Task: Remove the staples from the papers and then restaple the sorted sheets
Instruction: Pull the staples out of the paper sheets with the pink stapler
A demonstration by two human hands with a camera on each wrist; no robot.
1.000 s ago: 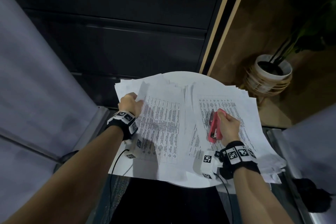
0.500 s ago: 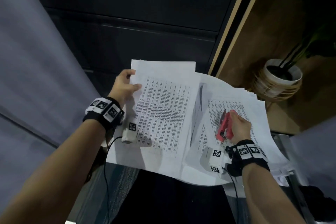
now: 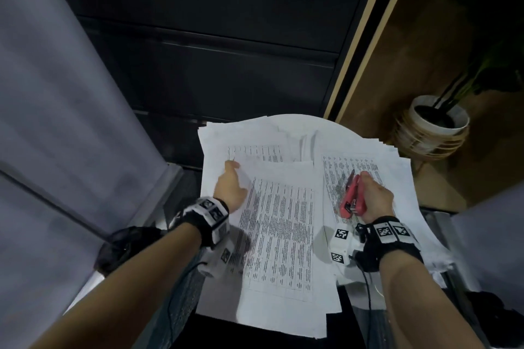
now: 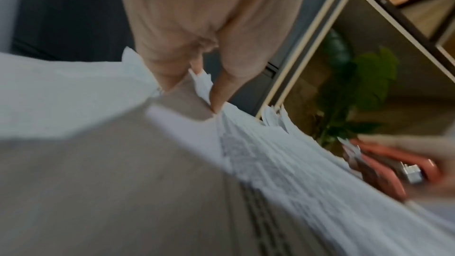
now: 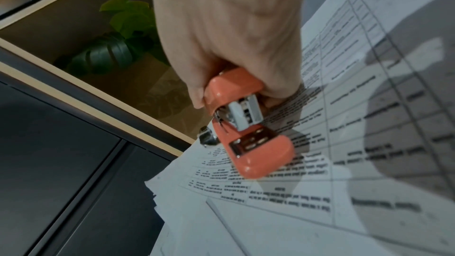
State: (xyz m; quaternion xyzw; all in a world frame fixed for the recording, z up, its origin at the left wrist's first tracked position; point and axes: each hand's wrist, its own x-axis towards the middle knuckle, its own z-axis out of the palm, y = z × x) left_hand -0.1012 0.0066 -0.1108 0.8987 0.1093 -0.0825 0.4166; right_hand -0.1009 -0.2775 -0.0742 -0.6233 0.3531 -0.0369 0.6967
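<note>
Past the far edge of the round white bench point(image 3: 297, 119) I see a dark cabinet point(image 3: 212, 45) with flat drawer fronts split by level seams. A pale wood strip point(image 3: 368, 36) runs slantwise beside it, with a brown wall point(image 3: 411, 51) to its right. Off the bench's far right edge stands a white pot point(image 3: 438, 119) inside a ringed wooden holder point(image 3: 419, 141), dark stems rising to green leaves point(image 5: 128, 18). Grey fabric point(image 3: 56, 110) fills my left side. A black bundle point(image 3: 127, 246) lies off the bench's left edge.
</note>
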